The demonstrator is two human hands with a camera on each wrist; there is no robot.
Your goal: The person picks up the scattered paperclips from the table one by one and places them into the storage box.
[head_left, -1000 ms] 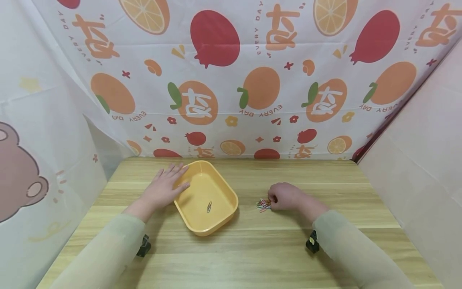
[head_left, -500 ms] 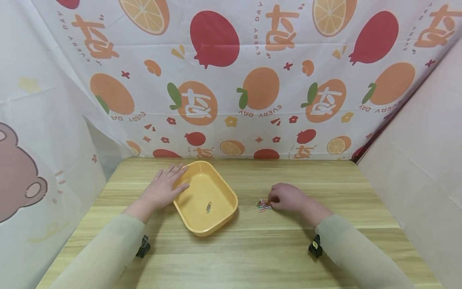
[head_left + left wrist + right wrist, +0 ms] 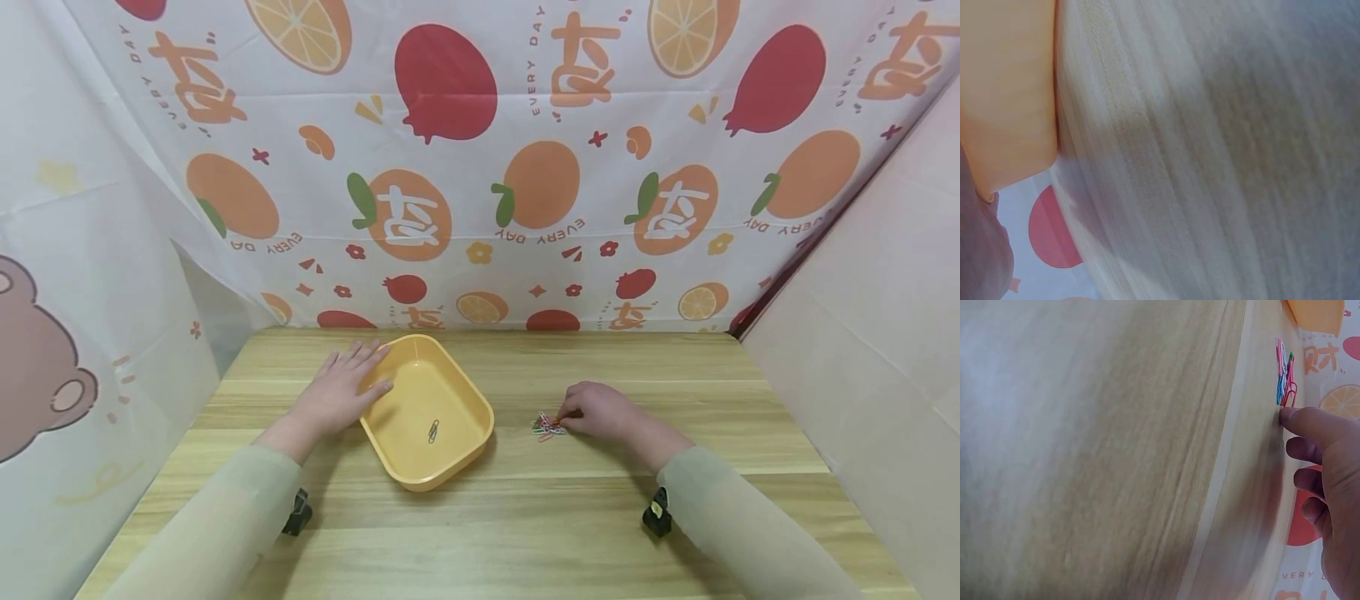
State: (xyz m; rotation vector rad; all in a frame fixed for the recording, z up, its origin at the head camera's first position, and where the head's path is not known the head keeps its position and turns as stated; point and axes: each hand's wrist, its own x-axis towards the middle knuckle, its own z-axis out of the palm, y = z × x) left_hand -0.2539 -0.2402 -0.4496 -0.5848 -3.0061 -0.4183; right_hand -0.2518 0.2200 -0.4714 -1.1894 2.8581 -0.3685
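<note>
A small pile of coloured paper clips [image 3: 546,427] lies on the table to the right of a yellow tray [image 3: 467,463]. At the pile's right edge my right hand [image 3: 602,411] pinches a red paper clip [image 3: 1291,395] between thumb and forefinger; the fingertips partly hide it. The other fingers of that hand are loosely bent. My left hand [image 3: 341,392] rests with spread fingers on the tray's left rim, thumb reaching over the inside. Inside the tray lie paper clips [image 3: 433,431], close together. The left wrist view shows the tray's outer wall [image 3: 1010,81] and part of the hand.
The wooden table [image 3: 480,542] ends at the back against a fruit-print cloth [image 3: 480,250]. White cloth walls [image 3: 862,367] stand at both sides. A small black device [image 3: 657,513] hangs under the right sleeve, another black device [image 3: 297,512] under the left.
My right hand has opened its grip slightly and drawn a little right, so its thumb and forefinger show at the pile's edge. The left hand and tray have stayed put.
</note>
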